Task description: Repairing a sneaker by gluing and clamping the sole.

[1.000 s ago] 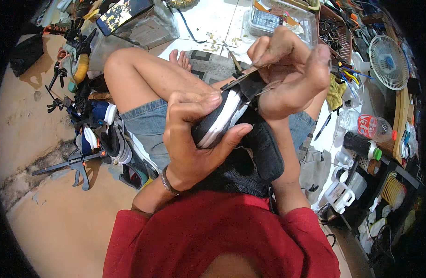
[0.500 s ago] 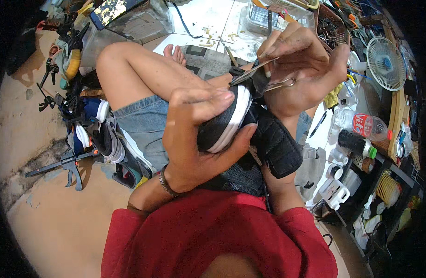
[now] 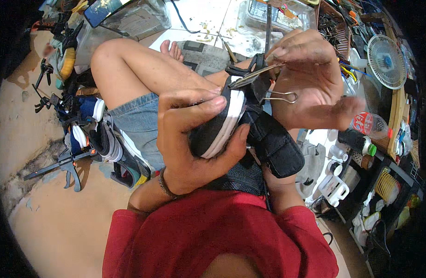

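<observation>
In my left hand [image 3: 183,134] is a black shoe [image 3: 224,118] with a white stripe along its sole, held above my lap. Fingers and thumb press it from both sides. A black binder clip [image 3: 258,90] with wire handles grips the shoe's edge. The padded black part [image 3: 278,150] of the shoe hangs toward me. My right hand [image 3: 310,78] is beside the clip, its fingers curled at a dark narrow bar [image 3: 269,28] that points away from me; its thumb sticks out to the right. Where that bar ends among the black parts is hidden.
Several shoes [image 3: 113,143] and a bar clamp [image 3: 67,162] lie at the left. Far off are a phone [image 3: 101,11], a clear box [image 3: 143,21] and a tray of clips [image 3: 333,25]. A fan [image 3: 387,61], a bottle [image 3: 370,125] and a white jug [image 3: 333,190] stand at the right.
My right hand has turned, with its thumb swinging down and outward to the right. The shoe in my left hand has shifted slightly left.
</observation>
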{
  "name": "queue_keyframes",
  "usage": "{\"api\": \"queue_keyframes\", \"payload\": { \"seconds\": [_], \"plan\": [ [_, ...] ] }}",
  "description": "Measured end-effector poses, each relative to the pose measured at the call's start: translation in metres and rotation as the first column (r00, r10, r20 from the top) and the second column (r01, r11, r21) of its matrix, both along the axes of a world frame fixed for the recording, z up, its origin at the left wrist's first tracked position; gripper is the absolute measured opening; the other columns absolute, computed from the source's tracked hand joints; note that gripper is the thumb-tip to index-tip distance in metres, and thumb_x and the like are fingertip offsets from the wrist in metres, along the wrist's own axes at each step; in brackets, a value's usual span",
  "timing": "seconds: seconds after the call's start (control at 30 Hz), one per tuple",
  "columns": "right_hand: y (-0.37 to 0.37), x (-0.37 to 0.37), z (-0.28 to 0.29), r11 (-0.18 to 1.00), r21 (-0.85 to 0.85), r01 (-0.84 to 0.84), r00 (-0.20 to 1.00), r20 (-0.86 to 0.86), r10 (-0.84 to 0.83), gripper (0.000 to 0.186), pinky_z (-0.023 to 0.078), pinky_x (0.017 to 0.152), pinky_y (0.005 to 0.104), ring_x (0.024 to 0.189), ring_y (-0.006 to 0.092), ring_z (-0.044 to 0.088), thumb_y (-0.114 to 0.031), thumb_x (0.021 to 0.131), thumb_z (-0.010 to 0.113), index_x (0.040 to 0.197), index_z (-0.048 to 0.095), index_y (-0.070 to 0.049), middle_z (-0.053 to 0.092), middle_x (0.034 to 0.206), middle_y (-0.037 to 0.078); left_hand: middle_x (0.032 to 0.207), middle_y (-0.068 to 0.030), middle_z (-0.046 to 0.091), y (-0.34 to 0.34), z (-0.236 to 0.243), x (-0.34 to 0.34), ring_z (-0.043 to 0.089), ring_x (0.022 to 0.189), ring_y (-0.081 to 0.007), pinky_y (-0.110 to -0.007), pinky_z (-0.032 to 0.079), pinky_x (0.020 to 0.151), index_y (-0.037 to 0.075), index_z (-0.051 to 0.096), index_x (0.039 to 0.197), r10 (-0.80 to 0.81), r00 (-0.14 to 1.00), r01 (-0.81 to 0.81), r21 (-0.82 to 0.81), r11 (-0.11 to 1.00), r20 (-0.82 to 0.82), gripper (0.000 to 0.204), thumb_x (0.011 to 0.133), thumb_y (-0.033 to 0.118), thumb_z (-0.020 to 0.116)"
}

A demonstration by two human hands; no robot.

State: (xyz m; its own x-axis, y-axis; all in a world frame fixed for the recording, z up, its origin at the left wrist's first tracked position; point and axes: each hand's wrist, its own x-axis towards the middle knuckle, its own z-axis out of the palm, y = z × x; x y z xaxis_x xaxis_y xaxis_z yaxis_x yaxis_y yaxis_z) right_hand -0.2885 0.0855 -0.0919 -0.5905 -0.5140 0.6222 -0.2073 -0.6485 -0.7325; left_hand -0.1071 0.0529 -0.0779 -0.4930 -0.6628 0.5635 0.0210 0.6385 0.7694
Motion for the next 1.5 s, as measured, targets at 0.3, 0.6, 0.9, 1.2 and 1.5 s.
{"api": "queue_keyframes", "payload": {
  "seconds": [0.3,0.6,0.9,1.2,1.5],
  "plan": [
    [0.001,0.014,-0.005,0.988,-0.15,0.03,0.996,0.086,-0.017,0.111,0.038,0.049,0.0238,0.062,0.0177,0.052,-0.088,0.083,0.011,0.081,0.062,0.011,0.058,0.076,0.016,0.104,-0.0147,0.059,-0.002,-0.006,0.005,0.06,0.093,-0.0263,-0.034,0.051,0.081,0.004,0.058,0.113,-0.03,0.999,0.031,0.011,0.999,-0.022,0.05,0.07,0.009,0.084],
    [-0.001,0.032,-0.012,0.981,-0.125,0.146,0.989,0.053,-0.14,0.093,0.042,0.057,0.0249,0.069,0.0179,0.053,-0.081,0.086,0.031,0.082,0.058,0.007,0.056,0.081,0.014,0.108,-0.0161,0.055,-0.004,-0.007,0.011,0.057,0.096,-0.0257,-0.034,0.047,0.084,0.005,0.056,0.114,-0.019,1.0,0.02,0.041,0.999,-0.01,0.047,0.074,0.007,0.08],
    [0.017,-0.007,0.018,0.955,0.295,0.026,0.869,-0.48,0.124,0.069,0.052,0.073,0.0349,0.084,0.0273,0.061,-0.055,0.073,0.073,0.099,0.059,0.007,0.058,0.09,0.017,0.106,-0.0156,0.054,-0.011,-0.009,0.007,0.057,0.095,-0.0243,-0.031,0.048,0.083,0.001,0.054,0.114,-0.026,0.998,0.028,0.054,0.998,-0.053,0.046,0.075,0.005,0.079],
    [0.041,-0.03,0.054,0.823,0.568,0.013,0.788,-0.513,0.341,0.066,0.055,0.077,0.0313,0.087,0.0234,0.07,-0.015,0.059,0.092,0.116,0.065,0.007,0.069,0.11,0.02,0.106,-0.0157,0.055,-0.014,-0.006,0.009,0.06,0.095,-0.0232,-0.029,0.051,0.081,0.001,0.055,0.114,-0.025,1.0,0.026,0.074,0.997,-0.019,0.048,0.074,0.007,0.081],
    [0.032,-0.051,0.043,0.899,0.434,-0.053,0.597,-0.708,0.377,0.054,0.058,0.08,0.0362,0.091,0.0291,0.072,-0.016,0.064,0.089,0.107,0.066,0.007,0.071,0.103,0.022,0.098,-0.0126,0.065,-0.02,-0.012,0.017,0.061,0.085,-0.0212,-0.029,0.05,0.071,0.002,0.061,0.107,-0.046,0.998,0.047,0.027,0.999,-0.048,0.044,0.07,0.008,0.084]
  ]
}}
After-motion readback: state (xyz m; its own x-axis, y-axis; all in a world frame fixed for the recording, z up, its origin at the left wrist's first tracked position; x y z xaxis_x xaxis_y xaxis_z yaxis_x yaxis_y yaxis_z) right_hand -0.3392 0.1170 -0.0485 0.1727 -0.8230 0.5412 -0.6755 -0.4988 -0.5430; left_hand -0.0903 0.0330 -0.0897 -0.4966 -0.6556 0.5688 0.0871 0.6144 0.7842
